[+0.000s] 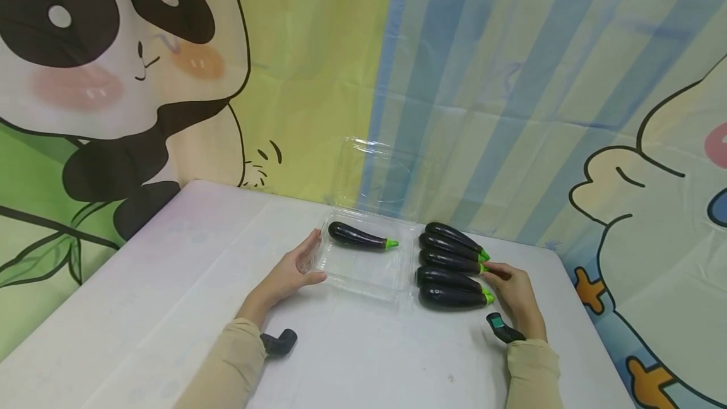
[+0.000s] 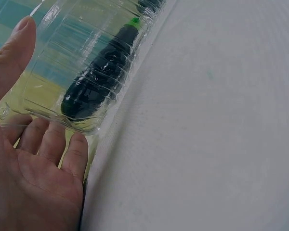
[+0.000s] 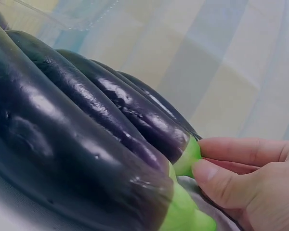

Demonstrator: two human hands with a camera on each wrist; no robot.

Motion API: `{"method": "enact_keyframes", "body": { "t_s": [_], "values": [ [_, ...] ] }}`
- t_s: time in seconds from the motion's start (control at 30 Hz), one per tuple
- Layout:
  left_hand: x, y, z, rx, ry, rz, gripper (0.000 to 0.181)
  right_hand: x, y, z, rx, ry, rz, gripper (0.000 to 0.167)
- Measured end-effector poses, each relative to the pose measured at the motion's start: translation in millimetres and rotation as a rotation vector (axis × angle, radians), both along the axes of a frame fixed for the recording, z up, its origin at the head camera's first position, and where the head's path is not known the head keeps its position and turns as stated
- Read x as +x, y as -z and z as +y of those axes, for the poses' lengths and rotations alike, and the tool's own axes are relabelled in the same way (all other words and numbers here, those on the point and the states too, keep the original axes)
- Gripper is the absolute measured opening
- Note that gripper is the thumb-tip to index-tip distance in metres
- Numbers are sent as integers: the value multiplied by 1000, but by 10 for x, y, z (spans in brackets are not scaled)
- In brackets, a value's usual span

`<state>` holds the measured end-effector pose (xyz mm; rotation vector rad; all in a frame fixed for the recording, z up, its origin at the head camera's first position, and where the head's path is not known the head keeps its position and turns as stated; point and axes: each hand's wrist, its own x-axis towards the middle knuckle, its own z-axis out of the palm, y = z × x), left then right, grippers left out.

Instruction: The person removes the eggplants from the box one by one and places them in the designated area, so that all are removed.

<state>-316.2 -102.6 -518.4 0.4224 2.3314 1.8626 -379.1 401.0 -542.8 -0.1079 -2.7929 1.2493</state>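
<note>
A clear plastic clamshell box (image 1: 363, 279) stands on the table with its transparent lid (image 1: 372, 172) raised at the back. Inside lies one dark eggplant (image 1: 358, 237), its green stem end pointing right. My left hand (image 1: 289, 275) is at the box's left side, thumb spread and fingers loosely extended against its wall; the left wrist view shows the fingertips partly behind the plastic. To the right of the box, several eggplants lie side by side. My right hand (image 1: 515, 290) pinches the green stem end (image 3: 190, 156) of the middle eggplant (image 1: 451, 261) between thumb and fingers.
The white table (image 1: 352, 358) runs back to a hanging cloth (image 1: 500, 81) printed with cartoon animals and stripes. In the row, the nearest eggplant (image 1: 451, 296) lies close to the box's right wall. A black wrist device (image 1: 278, 343) sits at the left cuff.
</note>
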Motion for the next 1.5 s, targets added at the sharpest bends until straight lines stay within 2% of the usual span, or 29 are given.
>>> {"method": "enact_keyframes", "body": {
  "t_s": [0.23,0.47,0.53,0.67,0.9,1.23,1.5],
  "values": [
    [-5,-4,-8,-9,3,4,100,2,12,-1,11,-3,13,35],
    [-139,214,-42,-17,-6,11,102,-17,12,-6,29,-11,53,32],
    [-152,238,-44,-14,-10,16,102,-17,4,-13,36,-9,59,31],
    [-147,251,-44,-6,-17,25,102,-14,-5,-28,41,-3,55,31],
    [-145,279,-25,14,5,23,104,-4,1,-19,119,-10,68,29],
    [-150,296,-25,6,0,36,102,21,-36,-6,106,-34,39,32],
    [-153,289,-34,2,-2,28,104,9,-80,-18,130,-21,0,36]
  ]
}}
